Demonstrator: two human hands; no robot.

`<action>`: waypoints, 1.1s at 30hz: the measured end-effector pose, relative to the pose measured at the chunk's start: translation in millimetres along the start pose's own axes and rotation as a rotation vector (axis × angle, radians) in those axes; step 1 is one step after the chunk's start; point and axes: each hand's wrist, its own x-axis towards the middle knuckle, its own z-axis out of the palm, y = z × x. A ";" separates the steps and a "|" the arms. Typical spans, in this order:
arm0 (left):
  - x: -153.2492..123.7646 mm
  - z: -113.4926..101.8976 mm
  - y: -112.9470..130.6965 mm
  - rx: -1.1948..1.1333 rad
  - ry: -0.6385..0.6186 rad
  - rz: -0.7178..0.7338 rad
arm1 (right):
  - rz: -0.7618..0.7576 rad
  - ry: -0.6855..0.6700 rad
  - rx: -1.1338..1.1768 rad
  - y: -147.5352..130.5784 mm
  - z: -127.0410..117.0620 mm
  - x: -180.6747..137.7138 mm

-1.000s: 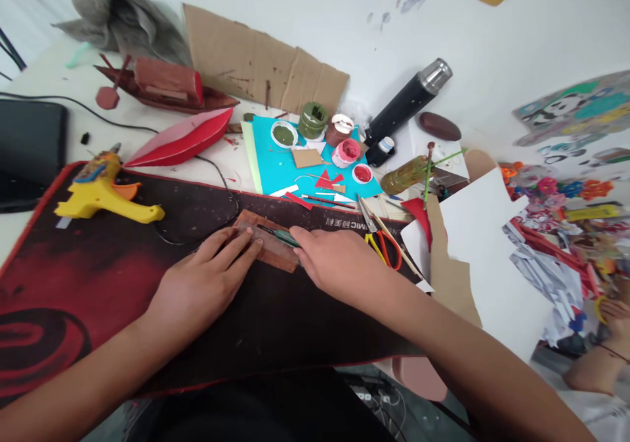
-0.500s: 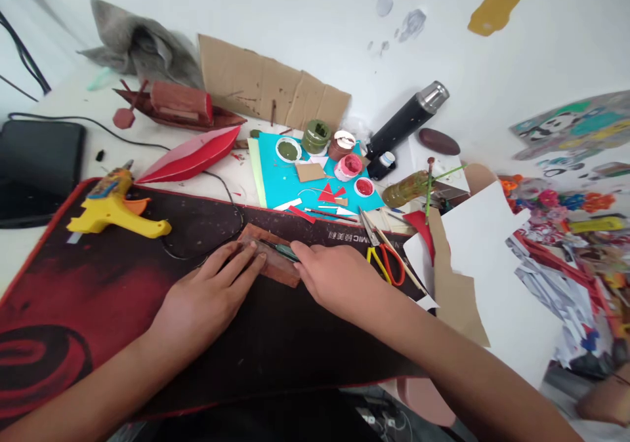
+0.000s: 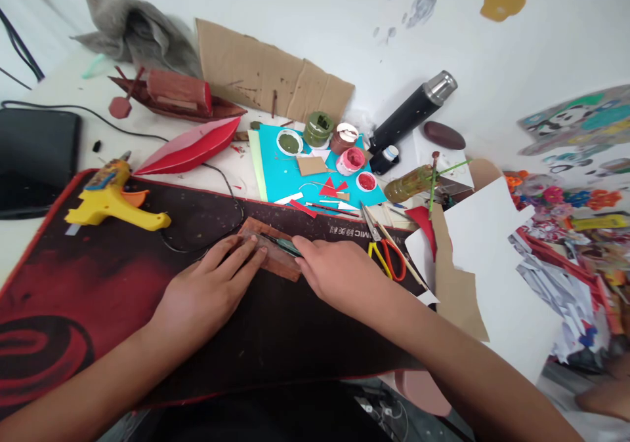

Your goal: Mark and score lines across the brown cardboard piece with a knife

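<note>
A brown painted cardboard piece (image 3: 275, 261) lies on the black and red desk mat (image 3: 98, 278). My left hand (image 3: 209, 291) rests flat on its left part, fingers stretched out and pressing it down. My right hand (image 3: 335, 275) is closed around a green-handled craft knife (image 3: 285, 246), whose tip lies on the cardboard between the two hands.
A yellow glue gun (image 3: 111, 199) lies at the mat's left. Yellow and orange scissors (image 3: 386, 255) sit right of my right hand. Behind are a blue sheet (image 3: 280, 173) with paint pots, a black flask (image 3: 411, 111), a red boat shape (image 3: 189, 147) and torn cardboard with white paper (image 3: 472, 245).
Both hands stay on the cardboard piece with the knife; only the camera view has shifted slightly.
</note>
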 end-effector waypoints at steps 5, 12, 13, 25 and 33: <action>0.7 -0.9 -0.5 0.010 0.015 0.010 | 0.001 0.024 0.005 1.7 4.5 2.4; -0.5 0.3 -1.3 -0.006 0.015 0.009 | -0.004 0.027 -0.002 1.8 2.0 0.0; -1.0 0.7 -1.4 -0.015 0.012 0.004 | -0.004 0.028 -0.002 1.9 1.7 -0.1; -1.3 1.1 -1.8 0.012 -0.007 0.011 | -0.005 0.026 0.003 2.4 3.3 2.1; -4.4 2.2 -1.9 -0.035 -0.023 -0.015 | -0.010 0.041 0.003 1.5 6.2 3.7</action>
